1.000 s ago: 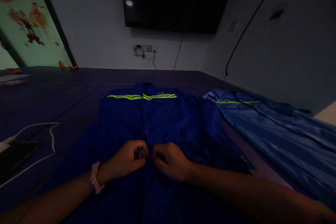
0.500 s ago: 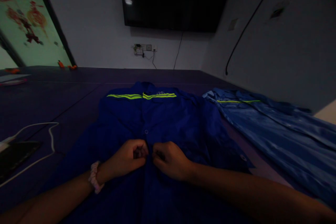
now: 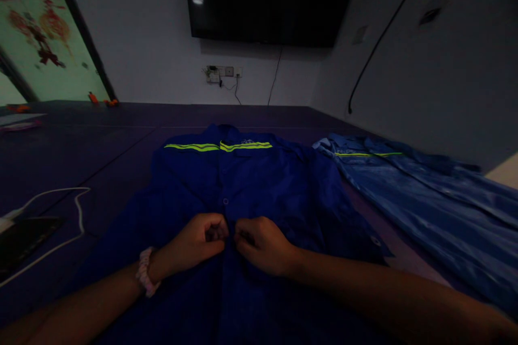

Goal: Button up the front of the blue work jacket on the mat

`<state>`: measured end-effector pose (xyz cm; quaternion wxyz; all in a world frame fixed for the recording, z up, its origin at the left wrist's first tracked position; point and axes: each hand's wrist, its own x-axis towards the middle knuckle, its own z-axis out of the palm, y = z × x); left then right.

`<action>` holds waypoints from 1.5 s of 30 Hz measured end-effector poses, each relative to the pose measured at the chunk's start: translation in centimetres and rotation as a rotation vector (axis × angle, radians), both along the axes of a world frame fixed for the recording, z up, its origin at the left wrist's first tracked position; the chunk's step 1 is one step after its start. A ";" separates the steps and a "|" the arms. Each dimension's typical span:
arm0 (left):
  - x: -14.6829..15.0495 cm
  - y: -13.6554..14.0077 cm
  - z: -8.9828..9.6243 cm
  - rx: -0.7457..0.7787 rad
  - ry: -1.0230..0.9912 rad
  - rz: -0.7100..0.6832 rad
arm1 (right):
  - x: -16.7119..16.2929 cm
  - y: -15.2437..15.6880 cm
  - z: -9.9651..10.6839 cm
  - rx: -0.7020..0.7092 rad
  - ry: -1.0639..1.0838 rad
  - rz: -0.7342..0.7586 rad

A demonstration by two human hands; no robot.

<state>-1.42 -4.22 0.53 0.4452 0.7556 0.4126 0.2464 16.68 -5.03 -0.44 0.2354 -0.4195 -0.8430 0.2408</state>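
A dark blue work jacket (image 3: 267, 183) lies spread out, front up, with yellow-green stripes across its chest and its collar pointing away from me. My left hand (image 3: 204, 237), with a scrunchie on the wrist, has its fingers curled in a pinch on the jacket's front edge. Close beside it, my right hand (image 3: 263, 245) pinches the front from the other side. The fingertips almost meet, and what exactly lies between them is hidden. A round button (image 3: 225, 201) shows on the front just beyond my hands.
A second, lighter blue garment (image 3: 408, 183) lies to the right. On the left are a dark phone (image 3: 28, 240) and a white cable (image 3: 81, 210). The purple floor (image 3: 133, 118) runs back to a wall with a television (image 3: 271, 0).
Both hands hold nearly the same pose on the jacket front. The view has shifted very slightly; nothing else has visibly moved.
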 end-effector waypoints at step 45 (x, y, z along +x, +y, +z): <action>-0.1 -0.1 -0.1 -0.005 0.000 -0.011 | -0.1 0.0 0.0 0.050 -0.059 0.020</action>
